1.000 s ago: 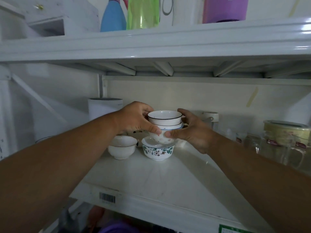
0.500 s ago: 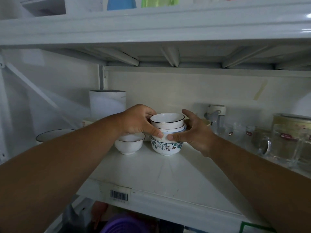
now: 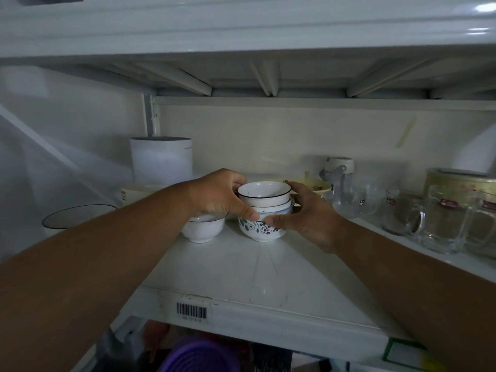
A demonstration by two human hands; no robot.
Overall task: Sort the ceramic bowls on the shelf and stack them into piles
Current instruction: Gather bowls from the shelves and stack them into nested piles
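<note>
1. The left hand point(image 3: 220, 196) curls round the left side of the stack point(image 3: 264, 210), thumb pressed on its front at the blue-rimmed bowl point(image 3: 273, 210)
2. The stack stands mid-shelf between both hands: a black-rimmed bowl point(image 3: 264, 193) on top, nested bowls under it, and a floral bowl point(image 3: 259, 229) at the bottom resting on the shelf point(image 3: 255, 269)
3. The right hand point(image 3: 308, 218) grips the right side of the stack, fingers curved behind the top rim and thumb on the front of the floral bowl; the two thumbs nearly meet
4. At far left a wide dark-rimmed bowl point(image 3: 77, 217) sits partly hidden by the left forearm
5. Behind the left wrist lies a cream bowl point(image 3: 139, 190), and a tall white canister point(image 3: 162, 159) stands at the back
6. A small white bowl point(image 3: 202, 228) sits just left of the stack, close under the left hand, apart from the floral bowl
7. Behind the stack a yellow dish point(image 3: 312, 185) lies flat, partly hidden by the right hand
8. To the right stand a bottle point(image 3: 336, 170), glass cups point(image 3: 351, 201), glass mugs point(image 3: 434, 224) and a lidded jar point(image 3: 456, 181), crowding that side
9. The upper shelf point(image 3: 241, 28) hangs low overhead with ribs beneath
10. The front of the shelf, before the stack, lies bare to its edge, which carries a barcode label point(image 3: 192, 311)
</note>
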